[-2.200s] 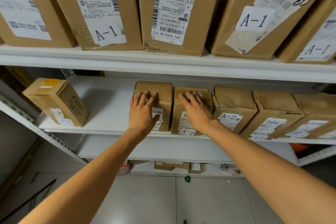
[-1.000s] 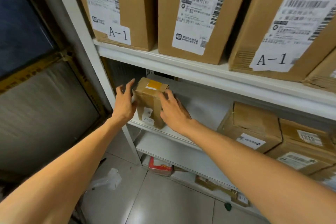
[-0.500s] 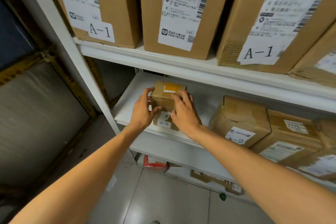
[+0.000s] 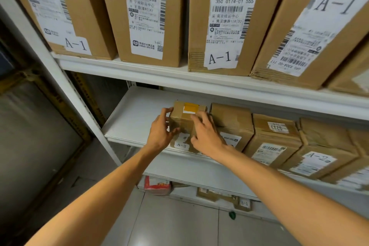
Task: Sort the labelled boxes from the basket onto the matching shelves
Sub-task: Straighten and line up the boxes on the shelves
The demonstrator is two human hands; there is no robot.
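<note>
- Our left hand (image 4: 159, 133) grips the small box (image 4: 184, 119) from its left side, thumb on the front face and fingers curled round the upper left edge. Our right hand (image 4: 206, 136) holds the same box from the right, fingers bent over its front and reaching up toward the yellow tape on top.
- We find that small box upright on the middle shelf (image 4: 135, 116), near the front lip, with a white "A-2" tag low on its front between our two hands.
- At the far left we see the white upright post (image 4: 65, 86) of the rack, slanting down past a dark panel.
- Above, the top shelf (image 4: 151, 75) carries a row of tall cartons (image 4: 151, 22), and we read "A-1" on four of them.
- Just right of the small box stands a neighbouring box (image 4: 231, 118); our right hand hides whether the two touch.
- Further right in the same row we see a box tagged "0233" (image 4: 276, 136), then a blurred box tagged "A-2" (image 4: 319, 158).
- Low down we make out a red packet (image 4: 157, 185) under the rack, and to its right a small green object (image 4: 232, 214) on the grey tiled floor (image 4: 179, 223).
</note>
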